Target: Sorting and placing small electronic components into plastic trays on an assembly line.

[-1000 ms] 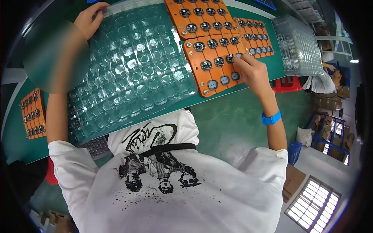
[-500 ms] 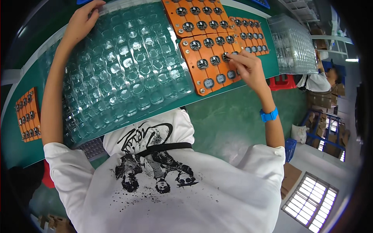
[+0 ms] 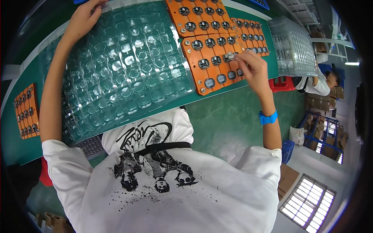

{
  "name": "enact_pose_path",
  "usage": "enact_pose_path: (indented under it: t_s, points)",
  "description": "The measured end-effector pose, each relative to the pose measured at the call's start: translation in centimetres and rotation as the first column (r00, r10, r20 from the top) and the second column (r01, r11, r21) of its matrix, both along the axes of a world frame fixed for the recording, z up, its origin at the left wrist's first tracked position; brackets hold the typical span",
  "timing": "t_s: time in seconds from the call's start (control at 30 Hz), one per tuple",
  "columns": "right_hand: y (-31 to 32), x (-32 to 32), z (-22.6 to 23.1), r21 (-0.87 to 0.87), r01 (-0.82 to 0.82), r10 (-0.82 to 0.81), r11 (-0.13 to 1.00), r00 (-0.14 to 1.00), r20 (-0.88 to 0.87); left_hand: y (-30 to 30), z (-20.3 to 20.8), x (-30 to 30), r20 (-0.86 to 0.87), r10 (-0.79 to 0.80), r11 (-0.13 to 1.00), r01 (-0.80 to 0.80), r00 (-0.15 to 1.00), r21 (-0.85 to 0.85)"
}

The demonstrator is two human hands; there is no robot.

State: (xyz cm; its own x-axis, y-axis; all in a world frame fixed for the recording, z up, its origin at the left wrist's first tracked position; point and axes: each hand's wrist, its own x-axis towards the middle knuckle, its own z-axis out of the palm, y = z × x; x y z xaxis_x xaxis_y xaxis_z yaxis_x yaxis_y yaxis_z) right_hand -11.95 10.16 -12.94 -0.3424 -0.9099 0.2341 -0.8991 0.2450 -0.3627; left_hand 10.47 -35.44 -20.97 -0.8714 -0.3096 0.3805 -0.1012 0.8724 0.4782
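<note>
Small silvery part (image 3: 228, 57) is R of the clear pocketed tray (image 3: 128, 66), at the fingertips of the R hand (image 3: 243, 62); thumb & index look clamped on it, tho the exact contact is too small to see. It sits at/just over a mid-row pocket of the near orange plate (image 3: 213, 70), R of the tray & close by its edge. Blue band (image 3: 268, 117) on R wrist.

L hand (image 3: 83, 19) is at the tray's far L corner, thumb & fingers apart, fingers near/over the far edge; can't tell how firmly they touch it.

Near plate holds rows of dark roundish parts w/ metallic bits; its row closest to the person shows greyer faces. Second orange plate (image 3: 175, 13), also w/ parts, is R of the tray's far end, butted against the near one. Third plate (image 3: 248, 31), same kind, is further R of the tray; a fourth (image 3: 27, 121), also loaded, is L of it. All on the green counter (image 3: 23, 151).

Further out: stack of clear trays (image 3: 293, 46) well R of the tray, red stool (image 3: 285, 84) below that, another person in white (image 3: 320, 83) beyond. Person's white T-shirt (image 3: 155, 209) is on the tray's near side.
</note>
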Motion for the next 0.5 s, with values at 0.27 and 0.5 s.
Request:
enact_pose_path:
  t_s: [0.27, 0.5]
  points:
    - [2.0, -2.4, -1.9, 0.04, 0.064, -0.054, 0.997, 0.973, -0.223, 0.0, 0.1, -0.1, -0.006, 0.005, 1.0, -0.005, 1.0, -0.007]
    - [1.4, -2.1, -1.3, 0.058, 0.035, -0.025, 0.998, 0.986, -0.168, -0.1, 0.0, 0.0, 0.011, 0.007, 1.0, -0.007, 1.0, 0.008]
